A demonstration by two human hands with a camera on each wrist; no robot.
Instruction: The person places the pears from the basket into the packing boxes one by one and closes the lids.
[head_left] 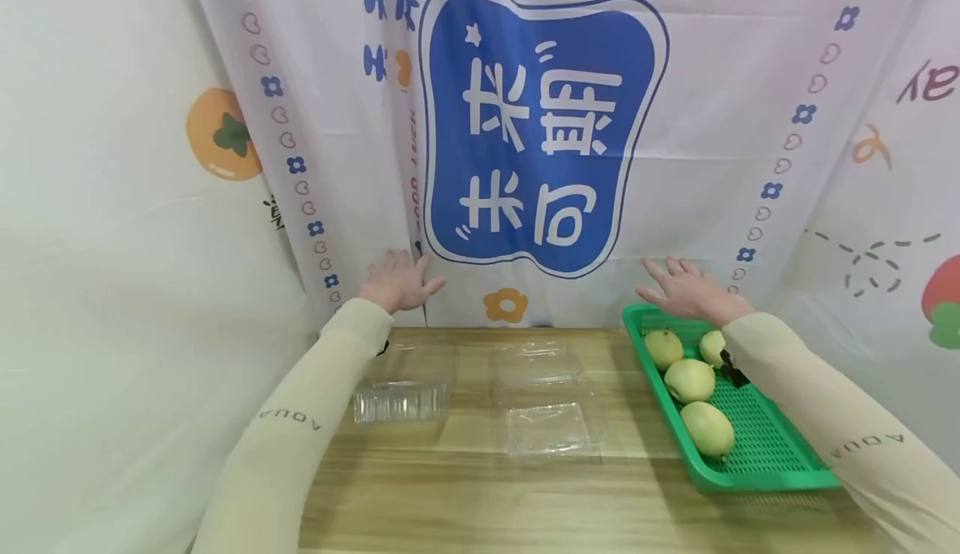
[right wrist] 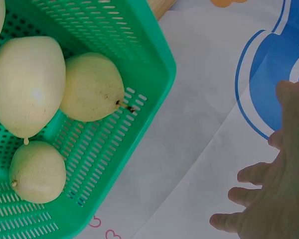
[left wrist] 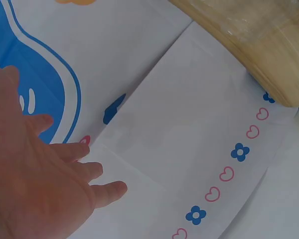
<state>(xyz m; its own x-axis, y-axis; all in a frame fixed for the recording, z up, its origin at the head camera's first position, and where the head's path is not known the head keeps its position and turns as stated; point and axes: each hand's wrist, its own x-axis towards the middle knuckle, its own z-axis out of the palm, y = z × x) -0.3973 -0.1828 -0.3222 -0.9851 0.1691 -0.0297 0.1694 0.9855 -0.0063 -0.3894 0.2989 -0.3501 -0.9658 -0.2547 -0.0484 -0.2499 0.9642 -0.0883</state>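
Note:
Above the table's far edge on the left, my left hand (head_left: 397, 281) is held in the air with fingers spread, nothing in it. A clear plastic clamshell box (head_left: 403, 402), lid raised, lies on the table just below that forearm. My right hand (head_left: 686, 291) hovers likewise, fingers spread, over the far end of a green plastic basket (head_left: 757, 441). Several pale yellow-green pears (head_left: 690, 381) lie inside it, stems showing in the right wrist view. Between the hands a second clear clamshell box (head_left: 549, 429) rests opened out on the table.
The wooden table (head_left: 465, 504) ends at a white printed cloth (head_left: 360, 171) hanging behind it, with a blue panel (head_left: 543, 129) of white characters. More white cloth (head_left: 112, 329) closes off the left and right sides. The basket stands at the table's right side.

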